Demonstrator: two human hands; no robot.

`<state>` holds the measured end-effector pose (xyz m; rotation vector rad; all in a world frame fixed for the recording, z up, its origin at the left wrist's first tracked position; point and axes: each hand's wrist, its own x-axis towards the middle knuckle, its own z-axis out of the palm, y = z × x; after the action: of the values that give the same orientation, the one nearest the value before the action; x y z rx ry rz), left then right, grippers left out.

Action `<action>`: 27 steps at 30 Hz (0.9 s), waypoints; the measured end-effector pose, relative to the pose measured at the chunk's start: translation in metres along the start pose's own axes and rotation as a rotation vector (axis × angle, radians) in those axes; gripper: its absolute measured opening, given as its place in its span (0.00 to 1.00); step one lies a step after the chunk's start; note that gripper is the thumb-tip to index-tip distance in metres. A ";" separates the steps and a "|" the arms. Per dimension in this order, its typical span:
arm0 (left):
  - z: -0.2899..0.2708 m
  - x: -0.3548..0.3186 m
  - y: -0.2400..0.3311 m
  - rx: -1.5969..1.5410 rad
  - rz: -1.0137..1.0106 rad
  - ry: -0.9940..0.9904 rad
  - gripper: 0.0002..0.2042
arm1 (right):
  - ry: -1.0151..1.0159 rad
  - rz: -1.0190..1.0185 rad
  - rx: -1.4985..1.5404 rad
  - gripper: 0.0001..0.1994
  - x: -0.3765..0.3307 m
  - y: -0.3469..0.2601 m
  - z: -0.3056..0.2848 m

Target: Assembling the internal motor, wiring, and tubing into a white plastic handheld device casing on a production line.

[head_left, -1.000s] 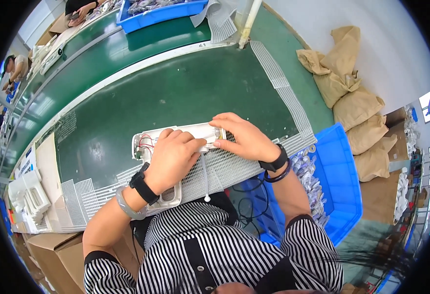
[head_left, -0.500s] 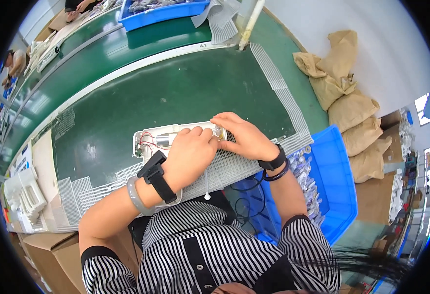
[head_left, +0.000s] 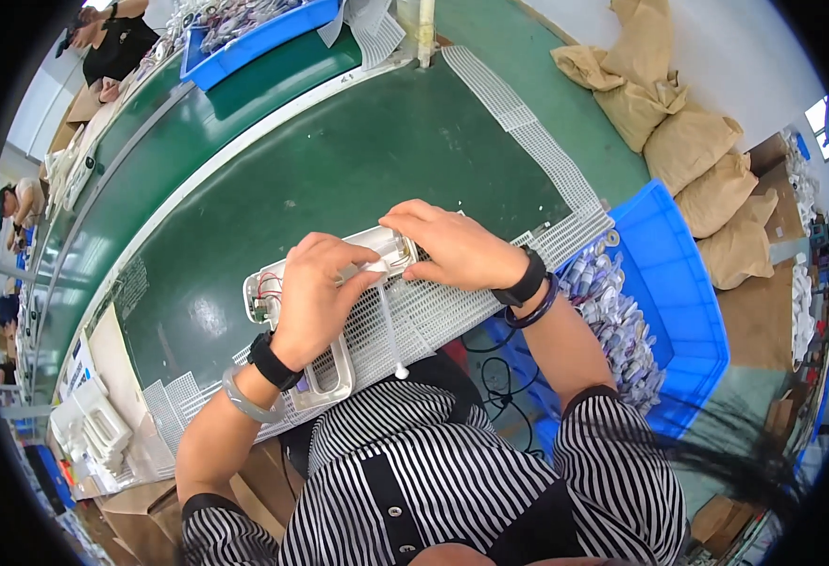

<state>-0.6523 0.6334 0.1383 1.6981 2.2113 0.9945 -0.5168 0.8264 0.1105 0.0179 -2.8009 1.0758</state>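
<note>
A white plastic housing (head_left: 255, 280) with a loop handle lies along the table's near side, red wires at its left end. Above its middle, my left hand (head_left: 312, 288) is closed, thumb and fingertips pinching a small white piece (head_left: 374, 268). My right hand (head_left: 457, 253) grips the housing's right end between thumb and fingers, beside some small yellowish parts. A thin white rod (head_left: 390, 330) with a round knob runs from near the pinched piece towards me; whether they join is unclear. My left hand and wrist hide much of the housing's middle.
White mesh matting (head_left: 457, 311) edges the green tabletop (head_left: 358, 160). At my right, a blue bin (head_left: 674, 283) holds wrapped small parts. Another blue tray (head_left: 273, 33) stands at the far left, near other people. White handle-shaped parts (head_left: 103, 424) lie left; paper sacks (head_left: 697, 141) stand right.
My left hand has drawn back left from the housing's right part and now pinches a small white piece. My right hand stays at the right end. The whole view has shifted.
</note>
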 end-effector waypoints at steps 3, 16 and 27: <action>0.001 0.002 0.001 0.007 -0.072 0.022 0.10 | 0.000 0.013 0.013 0.34 0.001 -0.001 0.001; -0.007 -0.003 0.003 0.222 -0.037 -0.098 0.10 | 0.002 0.055 0.060 0.34 0.000 -0.001 0.002; -0.001 -0.007 -0.002 0.287 0.010 -0.024 0.11 | -0.002 0.048 0.071 0.33 0.000 0.000 -0.001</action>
<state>-0.6519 0.6268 0.1360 1.8242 2.4273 0.6793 -0.5171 0.8268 0.1109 -0.0416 -2.7770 1.1865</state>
